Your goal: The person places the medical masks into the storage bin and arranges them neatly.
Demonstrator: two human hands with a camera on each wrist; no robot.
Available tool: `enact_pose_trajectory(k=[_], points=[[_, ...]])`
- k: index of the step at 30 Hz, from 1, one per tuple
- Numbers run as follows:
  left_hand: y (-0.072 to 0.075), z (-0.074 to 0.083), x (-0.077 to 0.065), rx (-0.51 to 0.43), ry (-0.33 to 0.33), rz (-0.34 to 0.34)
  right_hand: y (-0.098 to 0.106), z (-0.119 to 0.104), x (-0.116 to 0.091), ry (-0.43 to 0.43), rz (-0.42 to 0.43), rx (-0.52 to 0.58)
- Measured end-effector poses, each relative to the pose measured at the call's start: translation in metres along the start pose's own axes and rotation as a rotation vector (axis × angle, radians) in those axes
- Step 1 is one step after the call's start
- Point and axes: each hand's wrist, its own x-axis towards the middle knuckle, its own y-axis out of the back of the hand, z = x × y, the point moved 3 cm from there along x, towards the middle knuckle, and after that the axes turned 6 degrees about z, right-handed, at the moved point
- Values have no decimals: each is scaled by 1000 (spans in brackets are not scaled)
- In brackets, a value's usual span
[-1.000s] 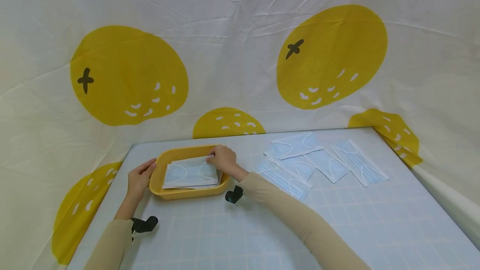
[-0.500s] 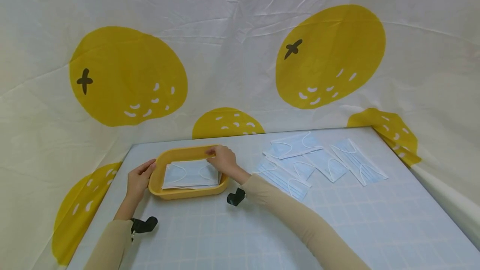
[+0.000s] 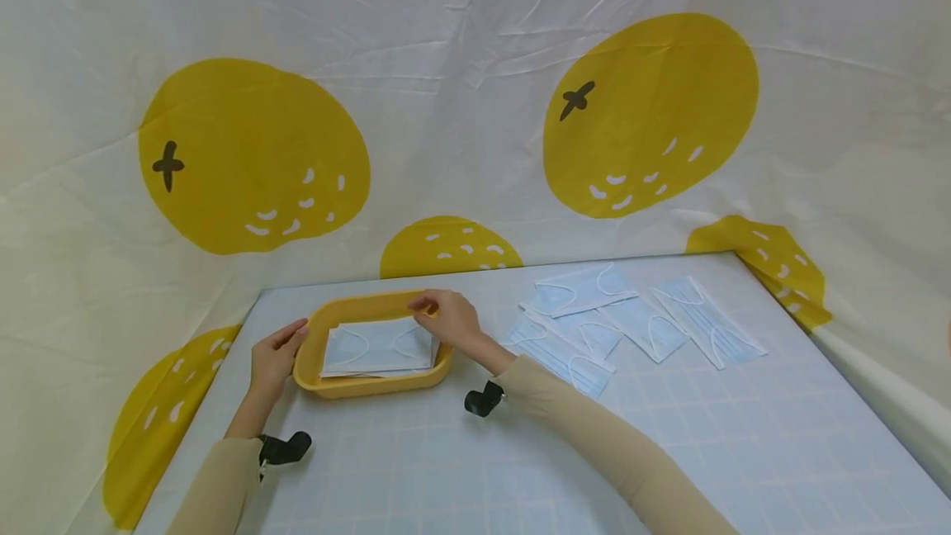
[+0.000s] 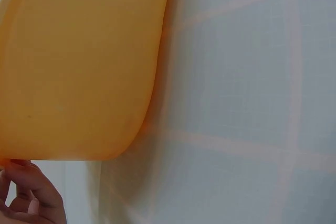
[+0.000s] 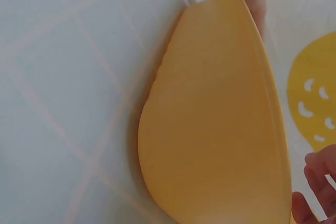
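Observation:
A yellow tray point(image 3: 321, 386) with rounded corners stands on the left part of the table and holds a small stack of light blue face masks point(image 3: 380, 347). At the tray's left end my left hand point(image 3: 272, 360) pinches the rim between thumb and fingers. My right hand point(image 3: 450, 319) is over the tray's right end, above the corner of the stack, its loosely bent fingers holding nothing. In the right wrist view the fingertips point(image 5: 321, 162) show apart beside the tray wall point(image 5: 215, 114).
Several more face masks point(image 3: 648, 325) lie partly overlapping at the back right of the table point(image 3: 594, 461). A white curtain point(image 3: 461, 130) printed with yellow fruit hangs behind the table and along its sides. A black wrist camera point(image 3: 484, 399) sits by each sleeve.
My right hand has let go of the top face mask, which now lies flat on the stack, and has drawn slightly back to the right. The left hand stays at the tray's rim.

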Motion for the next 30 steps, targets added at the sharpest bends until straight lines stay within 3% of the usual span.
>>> enact_pose_trajectory(k=[24,30], points=[[-1,-4,2,17,5,29,49,25,-21,-17,49,8],[0,-2,1,5,-14,37,65,35,-24,6,65,77]])
